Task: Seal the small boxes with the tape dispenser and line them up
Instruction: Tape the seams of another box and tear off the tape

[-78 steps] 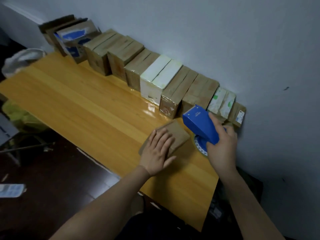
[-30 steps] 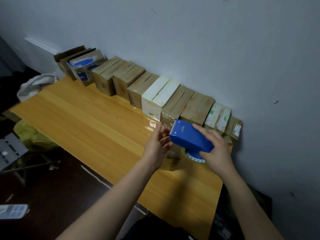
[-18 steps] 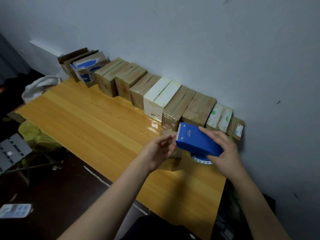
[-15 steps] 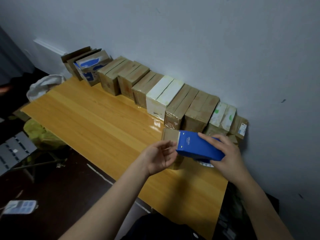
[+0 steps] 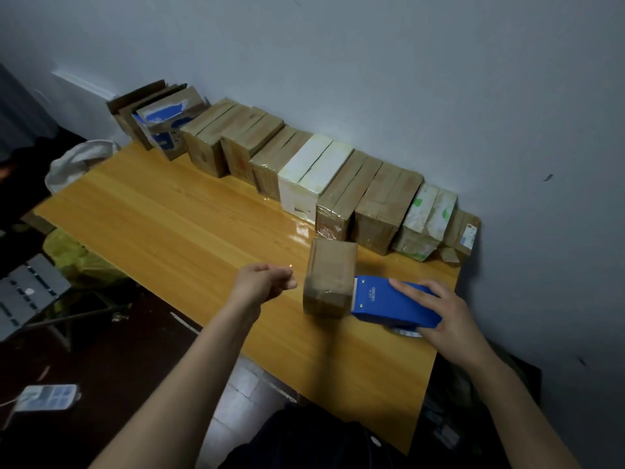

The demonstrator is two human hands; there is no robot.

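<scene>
Box (image 5: 329, 282) between row (image 5: 338, 177) and near table (image 5: 203, 238) edge, dispenser (image 5: 392, 304) touching.

Your small box (image 5: 329, 279) is sitting on the table (image 5: 169, 225), tape dispenser (image 5: 392, 304) touching its right, row of boxes (image 5: 304, 170) behind (along the wall (image 5: 372, 79)).

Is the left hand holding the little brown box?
No, the left hand is off the brown box, with bare table showing between them.
</scene>
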